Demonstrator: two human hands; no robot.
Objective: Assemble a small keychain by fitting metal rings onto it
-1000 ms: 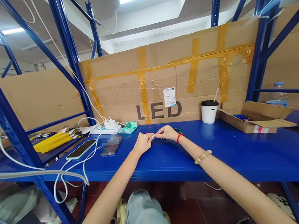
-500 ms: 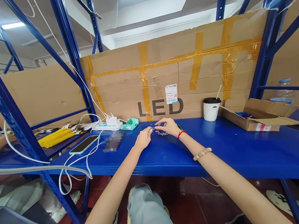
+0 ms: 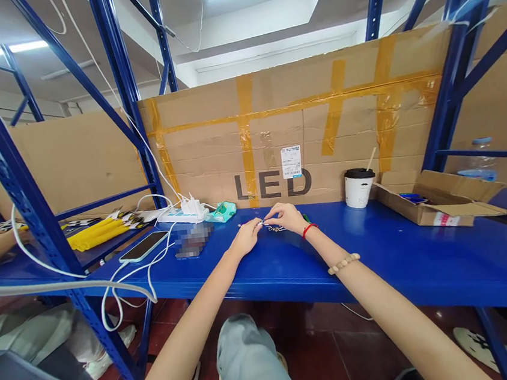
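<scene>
- Reaching forward over the table (image 3: 379, 261), both forearms slant inward, so the left hand (image 3: 246, 238) and right hand (image 3: 286, 218) almost meet, fingers bent.
- Left fingertips pinch a small thing (image 3: 263, 222), too tiny to identify, between the two hands.
- Right thumb and fingers come up to it; whether they grip it cannot be told.
- Small pieces (image 3: 276, 228) show just under the right fingers.
- Compared with half a second ago, the fingertips are closer together.
</scene>
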